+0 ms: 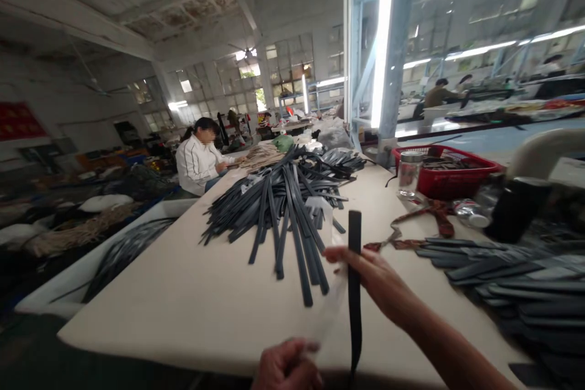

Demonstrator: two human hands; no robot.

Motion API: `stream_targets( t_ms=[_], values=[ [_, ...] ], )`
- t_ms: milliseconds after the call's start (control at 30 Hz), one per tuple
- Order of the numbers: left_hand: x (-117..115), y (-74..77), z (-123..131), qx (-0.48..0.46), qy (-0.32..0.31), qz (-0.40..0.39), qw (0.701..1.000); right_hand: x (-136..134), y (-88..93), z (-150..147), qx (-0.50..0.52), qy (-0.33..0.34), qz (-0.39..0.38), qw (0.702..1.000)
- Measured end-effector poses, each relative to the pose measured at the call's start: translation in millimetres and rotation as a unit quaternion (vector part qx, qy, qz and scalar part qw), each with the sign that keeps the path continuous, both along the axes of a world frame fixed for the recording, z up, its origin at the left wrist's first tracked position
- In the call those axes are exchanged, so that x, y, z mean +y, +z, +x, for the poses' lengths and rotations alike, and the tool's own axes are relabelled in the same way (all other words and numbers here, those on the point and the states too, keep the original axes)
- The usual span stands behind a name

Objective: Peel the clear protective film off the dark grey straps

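Gripping now: right hand (pixel 379 277), fingers pinched round a dark strap (pixel 354 268), held upright over the worktop's near edge.
Left hand (pixel 286 365): curled shut on a clear plastic sleeve (pixel 331 304), blurred, beside the strap.
Strap pile (pixel 283 207): heaped mid-worktop (pixel 183 292), fanning toward the near edge.
Right side: more straps (pixel 503 280) stacked; red basket (pixel 450 173) and glass jar (pixel 408 173) behind.

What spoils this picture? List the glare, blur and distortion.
Head view: the light tube blows out white and glares; the left hand and the clear sleeve are motion-blurred; the right hand and strap are sharper; wide-angle bending curves the table edge and ceiling beams.
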State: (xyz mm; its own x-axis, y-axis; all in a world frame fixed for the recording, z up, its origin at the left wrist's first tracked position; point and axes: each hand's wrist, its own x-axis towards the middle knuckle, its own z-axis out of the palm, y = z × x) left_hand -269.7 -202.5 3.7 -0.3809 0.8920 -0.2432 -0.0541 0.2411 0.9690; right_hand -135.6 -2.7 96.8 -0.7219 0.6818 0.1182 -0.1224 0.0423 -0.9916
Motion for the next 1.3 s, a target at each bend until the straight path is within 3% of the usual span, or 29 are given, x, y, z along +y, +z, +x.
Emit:
stream_targets(
  t_ms=[133,267,367,467,600,733,900,1000,1067,1100,1167,1300],
  values=[
    [-24.6,11.6,-10.0,-0.034,0.04,0.047,0.998,31.0,20.2,-24.4,0.006,-0.018,0.005,1.0],
    [-44.7,12.8,-21.0,-0.058,0.077,0.052,0.994,38.8,33.4,-39.4,-0.036,-0.023,-0.001,0.999],
    [-57.8,7.3,-24.0,-0.063,0.087,0.052,0.993,39.9,34.6,-48.7,-0.04,-0.025,0.001,0.999],
    [-66.9,4.3,-25.6,-0.042,0.059,0.043,0.996,42.8,27.5,-61.4,-0.026,-0.021,-0.003,0.999],
    [-71.5,5.5,-28.1,0.067,-0.003,-0.012,0.998,41.7,19.7,-78.5,-0.008,0.006,-0.004,1.0],
    [-68.2,3.3,-29.5,0.213,-0.062,-0.097,0.97,30.3,20.6,-90.6,-0.003,0.056,0.032,0.998],
    [-62.2,-1.3,-27.4,0.298,-0.067,-0.11,0.946,20.3,18.3,-99.5,-0.008,0.089,0.04,0.995],
    [-59.2,2.7,-25.9,0.182,-0.068,-0.103,0.976,26.6,9.9,-99.8,-0.017,0.072,-0.001,0.997],
    [-54.4,7.2,-25.6,-0.001,-0.035,-0.058,0.998,35.0,2.1,-95.8,-0.025,0.032,-0.039,0.998],
    [-50.5,9.3,-25.6,-0.096,-0.003,-0.024,0.995,39.4,-2.1,-92.0,-0.026,0.008,-0.058,0.998],
    [-39.7,12.2,-25.4,-0.225,0.076,0.047,0.97,45.1,-10.7,-79.4,-0.025,-0.032,-0.089,0.995],
    [-12.4,13.7,-22.2,-0.351,0.194,0.137,0.906,27.6,-29.3,-32.7,-0.026,-0.065,-0.121,0.99]
  ],
)
